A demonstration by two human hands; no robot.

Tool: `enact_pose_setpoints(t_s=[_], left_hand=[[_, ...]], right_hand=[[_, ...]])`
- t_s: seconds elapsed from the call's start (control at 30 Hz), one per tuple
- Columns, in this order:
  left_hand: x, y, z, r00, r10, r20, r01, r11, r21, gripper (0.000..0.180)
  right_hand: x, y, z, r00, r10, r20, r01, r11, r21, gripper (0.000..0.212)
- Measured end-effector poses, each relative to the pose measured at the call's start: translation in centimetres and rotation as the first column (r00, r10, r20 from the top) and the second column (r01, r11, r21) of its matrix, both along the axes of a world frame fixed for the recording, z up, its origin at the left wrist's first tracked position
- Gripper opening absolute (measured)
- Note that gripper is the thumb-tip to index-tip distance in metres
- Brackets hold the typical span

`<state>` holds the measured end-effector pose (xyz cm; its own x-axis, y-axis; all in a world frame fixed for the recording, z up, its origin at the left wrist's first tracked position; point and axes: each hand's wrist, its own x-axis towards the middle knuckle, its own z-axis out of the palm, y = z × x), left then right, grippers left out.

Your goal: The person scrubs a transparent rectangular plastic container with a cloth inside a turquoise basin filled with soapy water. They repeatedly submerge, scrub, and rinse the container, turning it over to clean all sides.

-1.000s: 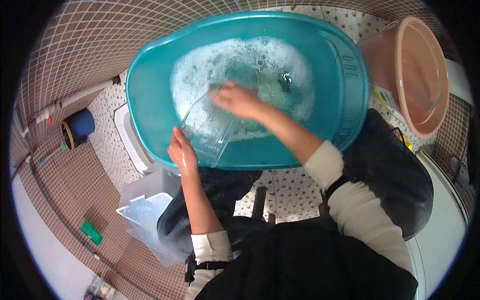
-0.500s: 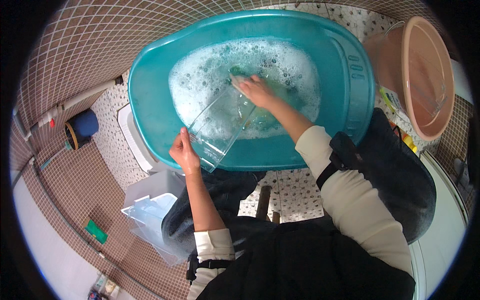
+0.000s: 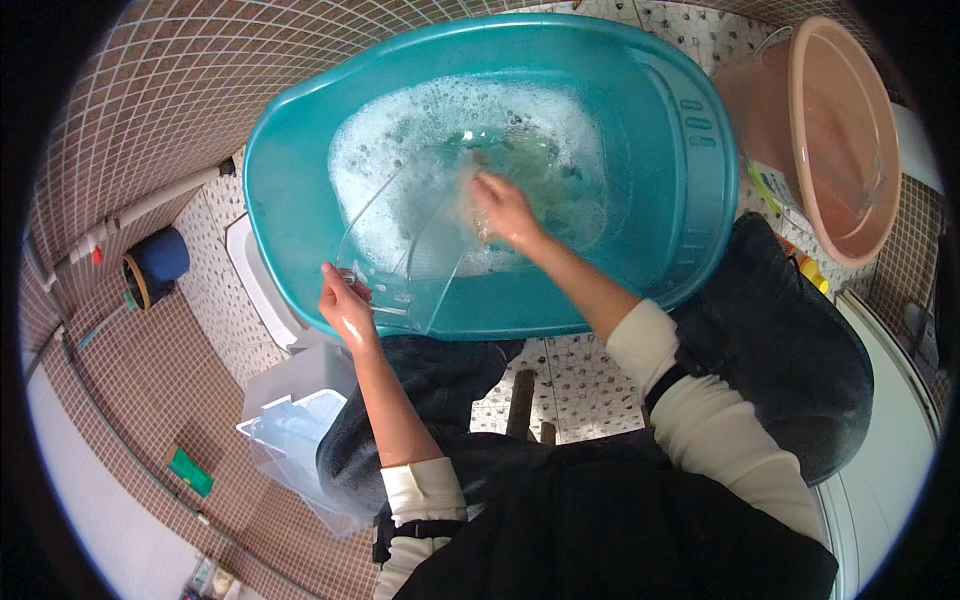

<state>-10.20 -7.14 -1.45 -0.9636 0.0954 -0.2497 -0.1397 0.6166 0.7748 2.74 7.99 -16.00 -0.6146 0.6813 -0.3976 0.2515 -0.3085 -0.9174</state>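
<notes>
My left hand (image 3: 347,308) grips the near left edge of a clear plastic bin (image 3: 425,262), which is tilted over soapy water. The bin's see-through walls are hard to tell from the foam behind them. At its far right side, my right hand (image 3: 505,212) is closed and blurred by motion. Something pale shows at the fingers, too smeared to name. Both hands are over a large teal tub (image 3: 650,230), where white suds (image 3: 375,150) float on the water.
A peach bucket (image 3: 797,110) with clear pieces inside stands at the right. Clear bluish containers (image 3: 290,430) lean beside a grey bin (image 3: 300,380) at the lower left. A dark blue pot (image 3: 165,255) lies by the tiled wall. A green packet (image 3: 190,472) rests on brown tiles.
The bin has shifted left and turned in my left hand, its inside now facing more upward. My right hand has moved slightly nearer along its side. The foam has thinned at the right.
</notes>
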Motion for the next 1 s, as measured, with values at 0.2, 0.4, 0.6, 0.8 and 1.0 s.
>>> enact_pose_setpoints(t_s=[0.2,0.4,0.6,0.8,1.0], left_hand=[[-0.1,-0.8,-2.1,0.985,0.107,0.135,-0.107,0.994,-0.006,0.053],[-1.1,-3.2,-3.8,0.930,0.211,0.301,-0.235,0.971,0.047,0.050],[-1.4,-4.9,-4.6,0.849,0.338,0.407,-0.409,0.907,0.099,0.038],[-1.5,-5.3,-5.3,0.762,0.380,0.525,-0.537,0.823,0.184,0.032],[-0.4,-6.1,-6.1,0.725,0.370,0.581,-0.569,0.797,0.202,0.030]], right_hand=[[-0.9,-6.4,12.7,0.958,0.082,-0.276,0.020,0.937,0.348,0.031],[-4.2,-4.7,9.5,0.929,0.353,0.117,-0.364,0.804,0.470,0.030],[-8.2,4.5,-1.0,0.836,0.190,0.514,-0.415,0.831,0.369,0.029],[-6.7,3.0,1.0,0.739,0.397,0.544,-0.517,0.852,0.080,0.026],[-3.6,-4.2,8.7,0.909,0.266,0.319,-0.405,0.744,0.532,0.027]])
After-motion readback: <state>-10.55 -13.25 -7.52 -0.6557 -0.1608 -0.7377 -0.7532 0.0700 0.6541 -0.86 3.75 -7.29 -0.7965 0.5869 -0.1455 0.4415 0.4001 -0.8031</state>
